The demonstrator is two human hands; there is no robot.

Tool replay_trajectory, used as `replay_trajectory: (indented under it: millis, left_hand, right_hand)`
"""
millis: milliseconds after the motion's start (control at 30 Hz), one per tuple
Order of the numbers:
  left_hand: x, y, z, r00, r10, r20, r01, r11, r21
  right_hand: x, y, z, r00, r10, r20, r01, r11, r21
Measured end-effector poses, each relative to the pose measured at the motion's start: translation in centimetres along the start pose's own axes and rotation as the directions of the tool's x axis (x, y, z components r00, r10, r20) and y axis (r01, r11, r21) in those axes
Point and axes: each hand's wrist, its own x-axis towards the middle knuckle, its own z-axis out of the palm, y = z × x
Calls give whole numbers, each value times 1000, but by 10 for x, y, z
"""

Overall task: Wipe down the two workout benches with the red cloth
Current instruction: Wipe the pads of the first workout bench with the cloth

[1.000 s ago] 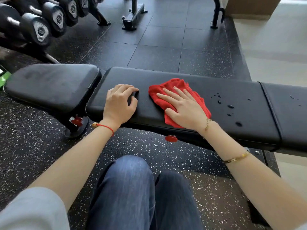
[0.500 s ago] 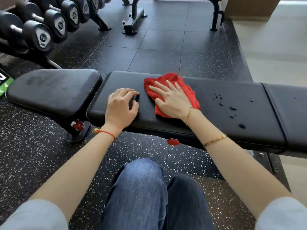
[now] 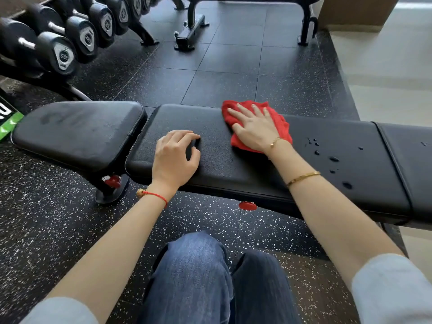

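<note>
Your right hand (image 3: 256, 129), fingers flat on the red cloth (image 3: 279, 122), has pushed it to the far edge of the bench (image 3: 233, 169) pad, left hand (image 3: 175, 157) loosely curled, so the droplets (image 3: 332, 157) stay unwiped

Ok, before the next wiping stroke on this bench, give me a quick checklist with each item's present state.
1. Right hand flat on red cloth: ok.
2. Cloth lying on the bench pad: ok.
3. Left hand resting on the pad, out of the cloth's way: ok.
4. Water droplets right of the cloth wiped up: not ok.
5. Seat pad wiped: cannot tell.
6. Second bench wiped: cannot tell.
</note>
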Motion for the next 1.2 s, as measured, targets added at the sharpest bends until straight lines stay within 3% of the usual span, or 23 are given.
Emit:
replay_trajectory:
  millis: [133, 267, 367, 567, 733, 967, 1067, 1200]
  left_hand:
    - [1, -3, -2, 1000, 18, 6, -18, 1000, -9]
    - [0, -3, -5, 1000, 22, 17, -22, 1000, -20]
    - [0, -2, -6, 1000, 23, 19, -22, 999, -29]
    - [0, -2, -1, 1000, 6, 15, -6, 1000, -12]
    - [0, -2, -1, 1000, 8, -3, -8, 1000, -14]
    - [0, -4, -3, 1000, 27, 4, -27, 999, -21]
    - [0, -5, -3, 999, 35, 12, -35, 999, -19]
    - [-2, -6, -1, 999, 31, 16, -31, 999, -9]
  right_hand:
    - [-16, -36, 11, 991, -132, 4, 132, 991, 15]
    - [-58, -24, 14, 971, -237, -28, 238, 971, 22]
    - [-72, 3, 9, 981, -187, -45, 188, 982, 26]
    - [-18, 33, -6, 995, 86, -47, -83, 995, 53]
    - [1, -1, 1, 1000, 23, -15, -23, 999, 33]
    - [-71, -23, 15, 981, -189, -33, 190, 982, 11]
    - [-91, 0, 11, 988, -146, -53, 148, 988, 34]
    - [-75, 34, 3, 994, 55, -95, -52, 998, 34]
